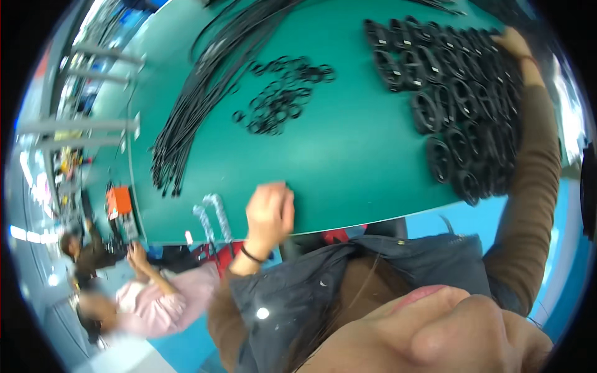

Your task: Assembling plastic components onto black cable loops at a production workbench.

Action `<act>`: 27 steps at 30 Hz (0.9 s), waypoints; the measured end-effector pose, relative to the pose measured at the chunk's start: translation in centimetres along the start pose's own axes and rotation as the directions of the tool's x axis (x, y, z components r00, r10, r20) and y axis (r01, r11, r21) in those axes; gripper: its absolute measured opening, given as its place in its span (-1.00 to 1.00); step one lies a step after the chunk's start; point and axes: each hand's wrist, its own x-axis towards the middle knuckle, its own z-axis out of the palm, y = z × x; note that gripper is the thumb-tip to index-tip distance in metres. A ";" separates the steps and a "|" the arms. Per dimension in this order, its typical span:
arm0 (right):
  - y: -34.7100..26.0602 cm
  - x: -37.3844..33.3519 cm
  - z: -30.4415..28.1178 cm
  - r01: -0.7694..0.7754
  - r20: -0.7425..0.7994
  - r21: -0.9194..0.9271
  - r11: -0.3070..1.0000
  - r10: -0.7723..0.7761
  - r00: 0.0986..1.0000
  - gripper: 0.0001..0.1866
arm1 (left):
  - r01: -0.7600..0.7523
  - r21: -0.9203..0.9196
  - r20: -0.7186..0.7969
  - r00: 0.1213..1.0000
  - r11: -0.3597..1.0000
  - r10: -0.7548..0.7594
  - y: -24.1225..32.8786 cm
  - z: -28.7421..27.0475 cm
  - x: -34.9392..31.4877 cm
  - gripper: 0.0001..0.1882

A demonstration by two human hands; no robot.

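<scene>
The person's right hand (513,43) is reaching far across the green work table (348,155) and resting at the far edge of a dense stack of coiled black cable bundles (457,105). The fingers are lying over the top bundles; whether they are closed around one or merely pressing on it cannot be told, as the view is bent and small at that edge. The brown sleeve (532,168) is running alongside the stack, touching or nearly touching its right side.

The left hand (269,214) is sitting at the near edge of the table, fingers curled into a narrow, loosely closed shape. It appears blurred, and whether anything small is held in it cannot be told.

A long sheaf of straight black cables (205,93) is lying diagonally across the left part of the table, with a loose scatter of small black rings (283,93) just beside it, well apart from both hands.

Judged risks: the stack is reaching down to the near table edge, so the sleeve dragging along it could be pushing lower bundles off. Pulling one bundle from the far end could be snagging neighbours and loosening coils. The extended reach is leaving little control.
</scene>
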 end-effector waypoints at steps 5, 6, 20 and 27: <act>-8.0 -2.8 -4.2 -0.178 -0.040 0.093 0.980 0.182 0.982 -0.54 | -0.091 0.483 -0.195 0.958 0.871 0.208 -11.8 -4.8 12.9 -0.85; -8.3 -3.7 -4.7 -0.134 -0.127 0.051 0.990 0.139 0.982 -0.58 | -0.027 0.529 -0.214 0.963 0.848 0.164 -14.7 -4.5 15.6 -0.83; -29.1 -8.8 -2.7 0.551 -0.248 0.047 0.833 -0.525 0.814 -0.77 | 0.132 0.751 -0.096 0.991 0.647 -0.090 -22.0 -8.4 28.2 -0.84; -48.1 -2.0 -2.4 0.327 -0.284 0.510 0.796 -0.203 0.937 -0.65 | -0.060 0.813 -0.289 0.822 0.580 0.490 -7.7 -15.5 24.3 -0.90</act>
